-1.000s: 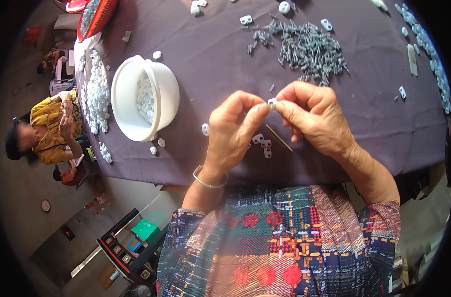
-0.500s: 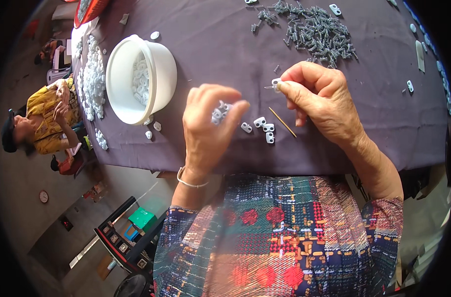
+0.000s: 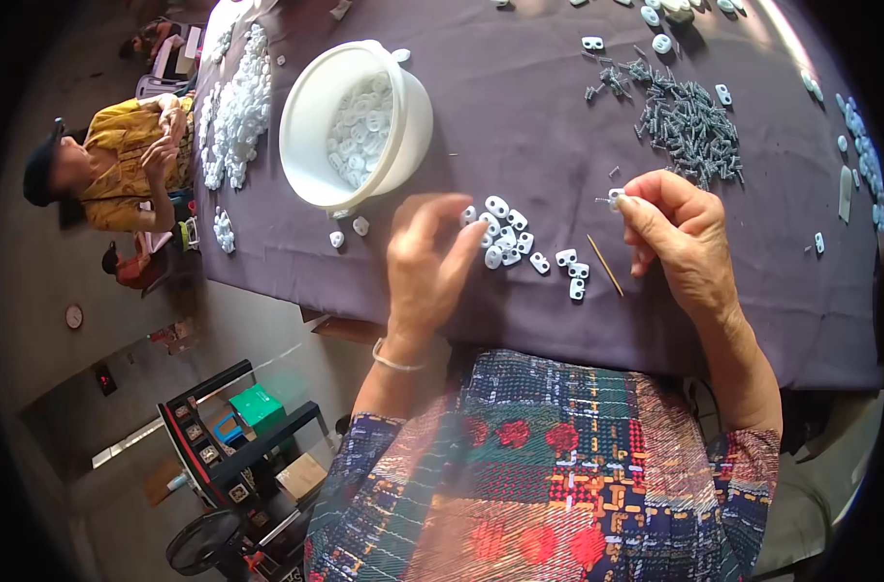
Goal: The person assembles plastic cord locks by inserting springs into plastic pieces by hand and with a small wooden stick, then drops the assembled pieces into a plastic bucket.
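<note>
My right hand (image 3: 689, 233) pinches a small white two-hole cord lock (image 3: 616, 198) between thumb and fingertips. A thin metal spring (image 3: 602, 200) sticks out of its left side. My left hand (image 3: 427, 257), a little blurred, holds nothing that I can see; its thumb and fingers are apart. Just beside those fingertips lies a loose pile of white cord lock pieces (image 3: 507, 233). Between the pile and my right hand are several more two-hole pieces (image 3: 577, 271) and a thin wooden stick (image 3: 605, 265).
A white tub (image 3: 418, 121) of white pieces stands at left, before a long white heap (image 3: 240, 112). A mound of grey springs (image 3: 689, 126) lies at the far right. Other white pieces line the right edge. Across the left side sits a person in yellow (image 3: 131, 150).
The view has shifted, so the table things appear further right and lower. My left hand has drawn slightly left of the pile, uncovering more pieces. My right hand keeps its pinch.
</note>
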Tool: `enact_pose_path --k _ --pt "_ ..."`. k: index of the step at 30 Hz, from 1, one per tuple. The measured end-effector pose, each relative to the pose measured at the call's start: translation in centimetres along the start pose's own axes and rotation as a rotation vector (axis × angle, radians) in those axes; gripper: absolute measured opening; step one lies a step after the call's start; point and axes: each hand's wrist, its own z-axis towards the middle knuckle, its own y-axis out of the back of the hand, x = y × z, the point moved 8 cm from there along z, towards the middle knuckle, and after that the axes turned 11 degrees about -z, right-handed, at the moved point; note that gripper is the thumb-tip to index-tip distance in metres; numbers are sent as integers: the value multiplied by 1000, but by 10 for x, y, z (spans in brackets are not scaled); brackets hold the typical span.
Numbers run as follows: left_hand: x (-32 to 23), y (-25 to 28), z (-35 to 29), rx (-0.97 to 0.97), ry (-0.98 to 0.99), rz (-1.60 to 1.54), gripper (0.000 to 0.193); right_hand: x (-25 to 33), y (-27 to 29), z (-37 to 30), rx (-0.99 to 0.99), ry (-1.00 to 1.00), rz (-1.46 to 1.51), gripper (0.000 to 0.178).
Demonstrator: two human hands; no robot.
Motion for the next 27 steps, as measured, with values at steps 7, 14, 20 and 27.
enact_pose_path --k 7,14,20,27 --pt "-30 -44 22 116 -259 30 19 0 -1 -1 9 8 8 12" --pt "-29 -37 20 53 -91 -293 15 -1 1 -1 11 20 12 12" --pt "-64 -44 26 2 -663 211 24 3 -1 -1 16 21 2 11" --pt "-29 -20 28 -22 -297 186 22 1 2 -1 16 15 14 11"
